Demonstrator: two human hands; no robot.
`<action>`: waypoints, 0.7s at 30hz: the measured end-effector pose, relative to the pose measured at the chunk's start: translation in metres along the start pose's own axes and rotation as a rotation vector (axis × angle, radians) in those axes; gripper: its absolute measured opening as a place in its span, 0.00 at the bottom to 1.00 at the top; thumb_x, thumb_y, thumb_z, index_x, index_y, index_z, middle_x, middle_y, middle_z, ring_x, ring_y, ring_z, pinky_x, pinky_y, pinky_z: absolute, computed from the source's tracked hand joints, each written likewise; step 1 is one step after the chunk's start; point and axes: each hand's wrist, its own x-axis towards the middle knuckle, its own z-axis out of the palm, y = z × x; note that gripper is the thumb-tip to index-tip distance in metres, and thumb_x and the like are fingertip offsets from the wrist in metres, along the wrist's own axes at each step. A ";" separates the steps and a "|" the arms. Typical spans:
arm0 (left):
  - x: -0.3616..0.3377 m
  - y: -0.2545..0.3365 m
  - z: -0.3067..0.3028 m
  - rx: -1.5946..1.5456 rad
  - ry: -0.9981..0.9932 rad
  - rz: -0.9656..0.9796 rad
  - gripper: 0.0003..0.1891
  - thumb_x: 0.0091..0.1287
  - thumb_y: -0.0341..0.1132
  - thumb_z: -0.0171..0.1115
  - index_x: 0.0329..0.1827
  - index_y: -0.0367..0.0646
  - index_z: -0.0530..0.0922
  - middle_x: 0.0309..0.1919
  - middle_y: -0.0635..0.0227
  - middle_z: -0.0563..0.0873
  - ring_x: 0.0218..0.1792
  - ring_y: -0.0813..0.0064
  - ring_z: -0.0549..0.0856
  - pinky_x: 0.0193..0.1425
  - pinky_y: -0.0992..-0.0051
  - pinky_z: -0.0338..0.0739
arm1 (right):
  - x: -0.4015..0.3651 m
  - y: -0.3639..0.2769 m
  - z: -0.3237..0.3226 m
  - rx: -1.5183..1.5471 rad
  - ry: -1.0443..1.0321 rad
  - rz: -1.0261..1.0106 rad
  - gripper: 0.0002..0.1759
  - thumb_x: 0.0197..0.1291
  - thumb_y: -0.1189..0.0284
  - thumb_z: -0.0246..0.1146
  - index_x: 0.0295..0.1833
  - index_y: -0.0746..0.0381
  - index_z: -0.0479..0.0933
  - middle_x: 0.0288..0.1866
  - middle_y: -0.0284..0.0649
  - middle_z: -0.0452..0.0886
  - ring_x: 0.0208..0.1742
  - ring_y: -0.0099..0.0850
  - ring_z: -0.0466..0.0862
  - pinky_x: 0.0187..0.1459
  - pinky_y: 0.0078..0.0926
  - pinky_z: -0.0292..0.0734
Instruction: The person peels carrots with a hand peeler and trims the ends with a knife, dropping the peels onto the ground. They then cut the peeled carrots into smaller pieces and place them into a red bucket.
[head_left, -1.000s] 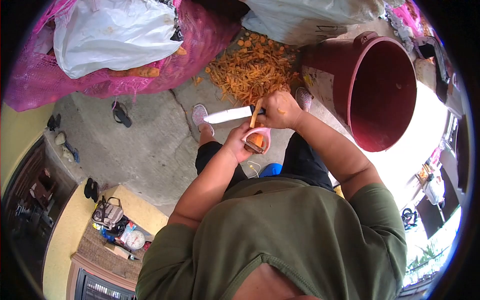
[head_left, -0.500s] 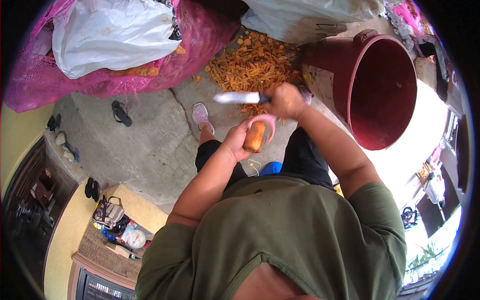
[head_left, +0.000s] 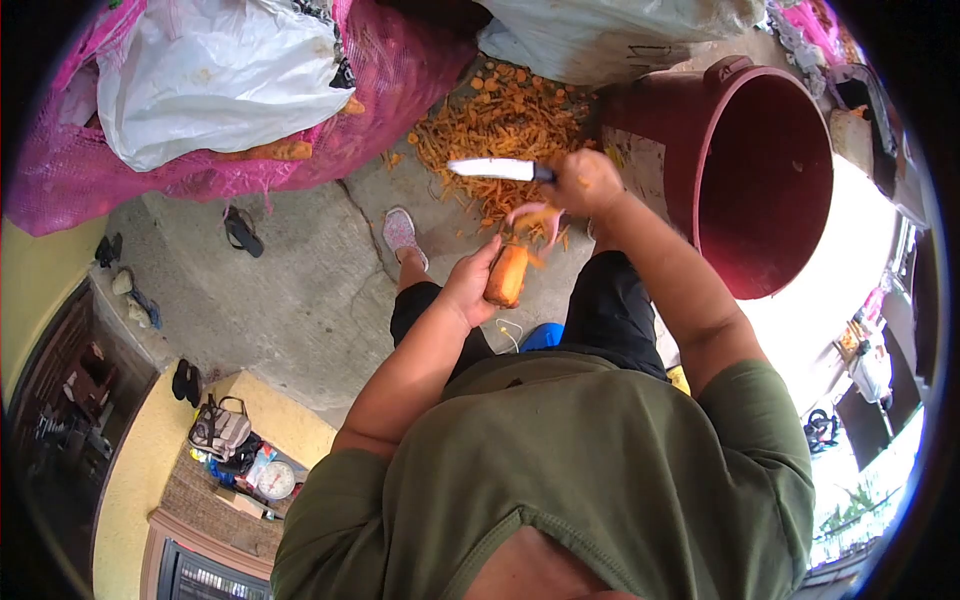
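My left hand [head_left: 470, 287] is wrapped round an orange carrot [head_left: 507, 276], a thick piece with its peeled side showing. Above and to the right, my right hand [head_left: 587, 182] grips the dark handle of a knife [head_left: 492, 168], whose blade points left. Orange strips hang at the carrot's upper end, in front of a pink curved thing [head_left: 550, 228] that I cannot make out fully. On the ground beyond the knife lies a heap of orange peelings and round slices [head_left: 510, 120].
A large dark red bin [head_left: 655, 150] lies open-mouthed at the right. Pink mesh sacks [head_left: 390, 90] and a white sack [head_left: 220, 80] fill the upper left. Another white sack [head_left: 600, 35] is behind the peelings. A black slipper [head_left: 242, 232] lies on the concrete.
My right hand has moved slightly up and to the right with the knife. Loose orange strips now show at the carrot's upper end. My left hand still holds the carrot.
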 end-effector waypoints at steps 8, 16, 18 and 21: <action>-0.001 0.001 0.022 -0.170 0.113 0.080 0.17 0.63 0.51 0.46 0.44 0.48 0.72 0.32 0.69 0.78 0.30 0.71 0.79 0.27 0.67 0.73 | -0.023 -0.043 -0.007 0.147 0.018 -0.322 0.13 0.41 0.59 0.58 0.29 0.55 0.77 0.24 0.42 0.79 0.28 0.39 0.80 0.32 0.35 0.75; 0.000 0.002 0.003 -0.111 -0.038 -0.008 0.14 0.64 0.49 0.45 0.44 0.51 0.71 0.33 0.69 0.77 0.33 0.70 0.78 0.30 0.66 0.73 | 0.004 0.017 -0.003 0.053 0.032 0.031 0.15 0.46 0.57 0.56 0.33 0.55 0.78 0.25 0.42 0.79 0.31 0.38 0.80 0.36 0.35 0.75; 0.003 0.001 0.006 -0.143 -0.014 0.025 0.15 0.64 0.49 0.45 0.44 0.50 0.71 0.33 0.70 0.77 0.33 0.70 0.78 0.30 0.67 0.73 | -0.007 -0.011 -0.008 0.121 -0.001 -0.054 0.14 0.45 0.57 0.58 0.33 0.55 0.78 0.24 0.42 0.79 0.31 0.38 0.80 0.36 0.35 0.75; 0.008 0.000 0.018 -0.277 0.097 0.075 0.16 0.63 0.50 0.47 0.45 0.50 0.71 0.35 0.71 0.78 0.34 0.72 0.77 0.28 0.69 0.72 | -0.022 -0.039 -0.001 0.177 0.015 -0.273 0.12 0.42 0.61 0.59 0.32 0.54 0.77 0.22 0.42 0.78 0.28 0.40 0.80 0.33 0.36 0.75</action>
